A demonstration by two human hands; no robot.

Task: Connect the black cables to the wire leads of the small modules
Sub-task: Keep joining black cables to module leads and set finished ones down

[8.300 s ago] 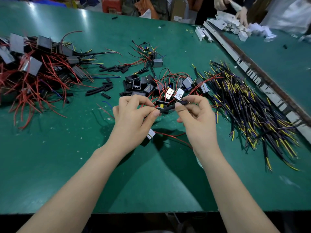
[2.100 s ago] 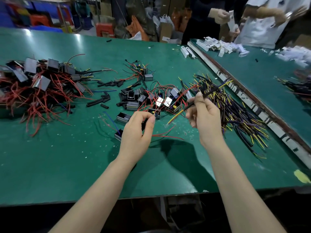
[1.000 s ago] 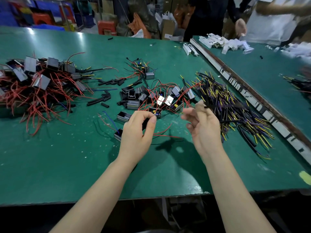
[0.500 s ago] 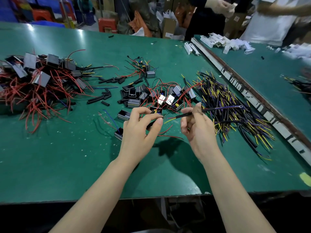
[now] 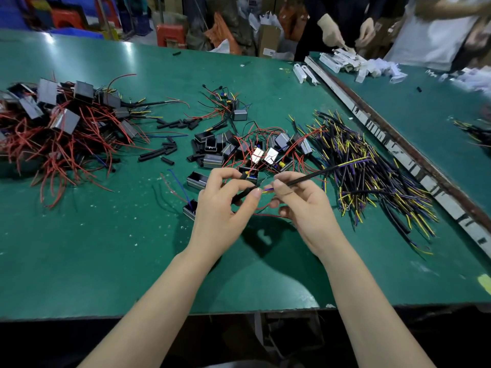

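My left hand [image 5: 225, 205] pinches a short black sleeve [image 5: 243, 194] and the wire leads of a small module, between thumb and fingers. Opposite it, my right hand [image 5: 300, 205] pinches a black cable [image 5: 318, 173] close to its yellow and purple end [image 5: 267, 190], which nearly meets the sleeve. The cable's far end reaches back to the right, over the pile of black cables [image 5: 372, 176]. Small modules with red leads [image 5: 255, 155] lie just beyond my hands.
A big heap of modules with red wires [image 5: 58, 128] fills the left of the green table [image 5: 106, 248]. Loose black sleeves [image 5: 162, 152] lie in the middle. A rail [image 5: 398, 144] divides off the right bench, where other people's hands [image 5: 345, 33] work.
My right hand has brought the cable's stripped end in to my left hand's fingertips. The two hands are now closer together. Earlier the right hand drew this cable from the pile.
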